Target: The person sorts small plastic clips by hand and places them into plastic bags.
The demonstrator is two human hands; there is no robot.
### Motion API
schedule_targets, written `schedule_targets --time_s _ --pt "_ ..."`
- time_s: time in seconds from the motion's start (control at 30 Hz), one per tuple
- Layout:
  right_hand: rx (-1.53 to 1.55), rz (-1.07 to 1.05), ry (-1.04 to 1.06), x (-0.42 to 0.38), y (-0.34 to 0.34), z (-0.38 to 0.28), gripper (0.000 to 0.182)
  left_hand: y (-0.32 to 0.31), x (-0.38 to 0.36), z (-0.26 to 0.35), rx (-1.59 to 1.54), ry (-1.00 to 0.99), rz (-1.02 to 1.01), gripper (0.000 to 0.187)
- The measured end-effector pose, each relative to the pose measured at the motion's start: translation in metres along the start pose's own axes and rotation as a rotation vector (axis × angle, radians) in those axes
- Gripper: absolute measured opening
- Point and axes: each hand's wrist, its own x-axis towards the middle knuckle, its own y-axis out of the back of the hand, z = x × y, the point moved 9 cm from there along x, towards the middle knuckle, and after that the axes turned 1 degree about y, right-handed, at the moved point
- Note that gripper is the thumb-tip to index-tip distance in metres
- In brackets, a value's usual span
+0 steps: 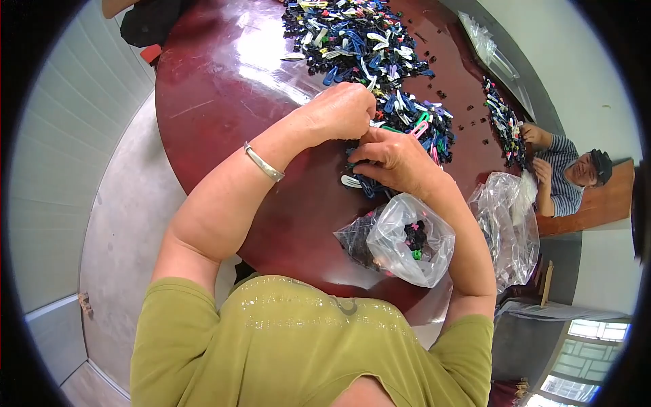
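Hair clips lie in a heap at the person's hands on the dark red table, mostly black, blue and white, mixed with small black pieces. A larger heap of the same kind spreads beyond. The left hand is bent inward at the near heap's edge, knuckles up, its fingertips out of sight, so I cannot tell whether it grips anything. Just beside it, the right hand curls with thumb and fingers drawn in over the clips; whether a clip is pinched between them is unclear. A pale clip lies just below those fingers, while a pink clip sits on top of the heap. Each clip looks light, thin and fairly stiff, probably smooth enough to slide on its neighbours and liable to tangle with them. A fingertip pinch across the flat sides, near the wider end, would seem surest; pressing hard at the middle might snap one open or shut. Near the right forearm, an open plastic bag holds dark, pink and green bits, and across the table another person reaches toward a separate heap.
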Motion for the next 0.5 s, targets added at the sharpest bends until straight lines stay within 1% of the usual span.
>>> schedule_targets --time_s 0.07,0.17,0.27,0.3,0.33,0.4,0.43,0.5 --pt "0.072 0.051 0.027 -0.003 0.004 0.006 0.018 0.002 -0.001 0.003 0.007 -0.006 -0.002 0.022" --pt "0.237 0.093 -0.060 -0.012 0.020 0.009 0.019 0.004 -0.002 0.006 0.030 -0.033 0.004 0.022" --pt "0.666 0.213 -0.367 -0.043 0.032 0.026 0.017 0.002 -0.001 0.008 0.046 -0.047 -0.005 0.022" --pt "0.757 0.265 -0.373 -0.050 0.040 0.021 0.015 0.001 -0.001 0.007 0.038 -0.051 -0.008 0.022" --pt "0.729 0.213 -0.312 -0.054 0.048 0.012 0.016 0.000 -0.001 0.008 0.029 -0.056 -0.013 0.022" --pt "0.674 0.114 -0.192 -0.065 0.064 -0.005 0.017 -0.001 -0.004 0.011 -0.091 0.023 -0.093 0.023" --pt "0.724 0.066 -0.209 -0.070 0.066 -0.011 0.018 -0.002 -0.005 0.012 -0.151 0.061 -0.133 0.024" --pt "0.702 -0.015 -0.222 -0.069 0.068 -0.021 0.018 -0.012 -0.003 0.006 -0.334 0.116 -0.189 0.024"
